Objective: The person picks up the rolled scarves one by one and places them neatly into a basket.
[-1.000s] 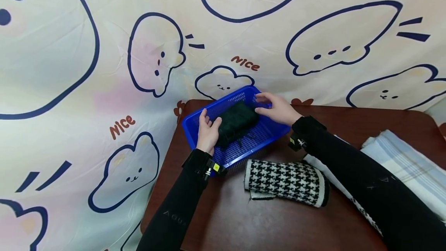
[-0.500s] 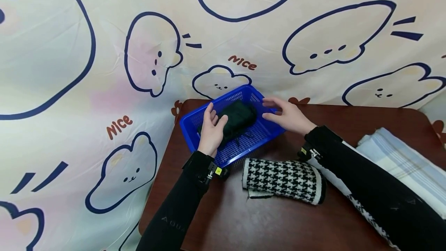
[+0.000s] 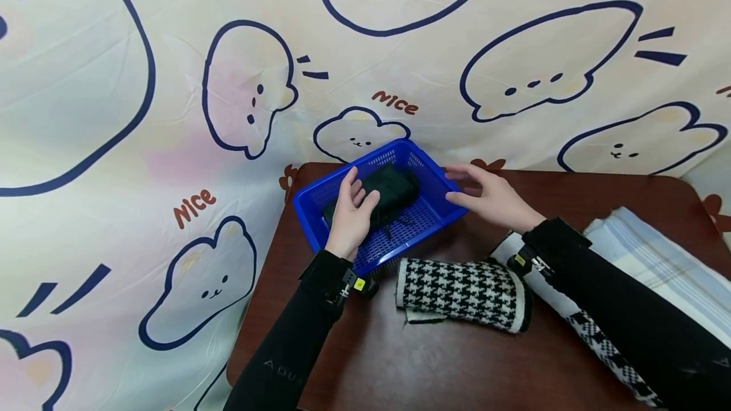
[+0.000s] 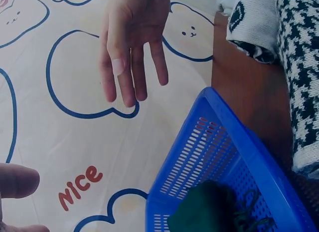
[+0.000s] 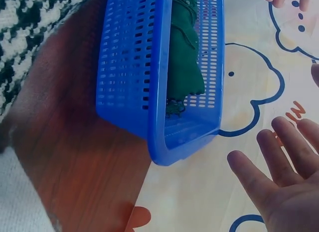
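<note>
A blue perforated plastic basket [image 3: 424,238] stands near the table's back edge. Inside it lies a folded dark green scarf [image 3: 400,190] with a fringe, which also shows in the right wrist view as a green roll [image 5: 184,62]. My left hand [image 3: 349,221] is over the basket's left part, fingers extended and thumb apart, hiding some of the scarf. At the basket's right end is my right hand [image 3: 493,196], fingers loosely extended beside the rim. Neither hand holds anything. In the left wrist view, the right hand [image 4: 134,37] shows with its fingers spread.
A rolled black-and-white houndstooth scarf [image 3: 462,293] lies in front of the basket. To its right, a white-and-black patterned cloth [image 3: 605,344] is partly hidden by the right sleeve. A folded pale blue striped cloth [image 3: 651,249] lies on the right of the brown table [image 3: 422,373].
My right hand has drawn back to the right, out of the basket to its right end. My left hand has shifted slightly right, with its fingers still extended. The scarf stays in the basket.
</note>
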Available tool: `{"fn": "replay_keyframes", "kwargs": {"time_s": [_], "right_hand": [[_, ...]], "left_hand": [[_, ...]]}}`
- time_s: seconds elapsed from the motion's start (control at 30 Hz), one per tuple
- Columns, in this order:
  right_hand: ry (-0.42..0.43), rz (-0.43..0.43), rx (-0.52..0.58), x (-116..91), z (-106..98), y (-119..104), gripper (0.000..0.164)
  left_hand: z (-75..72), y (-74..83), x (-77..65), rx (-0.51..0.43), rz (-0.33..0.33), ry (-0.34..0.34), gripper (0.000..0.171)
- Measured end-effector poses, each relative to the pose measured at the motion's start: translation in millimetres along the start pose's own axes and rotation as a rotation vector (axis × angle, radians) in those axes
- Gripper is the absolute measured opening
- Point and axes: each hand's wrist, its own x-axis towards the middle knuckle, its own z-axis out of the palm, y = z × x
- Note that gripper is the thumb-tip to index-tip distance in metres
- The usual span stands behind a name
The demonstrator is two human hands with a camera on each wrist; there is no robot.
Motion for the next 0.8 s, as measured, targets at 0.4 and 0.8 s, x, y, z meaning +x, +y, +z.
{"fn": "replay_keyframes", "kwargs": {"time_s": [0.4, 0.8], "right_hand": [[0.029, 0.022, -0.014, -24.7, -5.0, -1.5, 0.058], [0.067, 0.039, -0.047, -43.1, -2.0, -0.1, 0.06]], "left_hand": [[-3.3, 6.9, -13.9, 0.011, -0.003, -0.024, 0.063], [-2.7, -3.5, -19.3, 0.052, 0.046, -0.047, 0.06]]}}
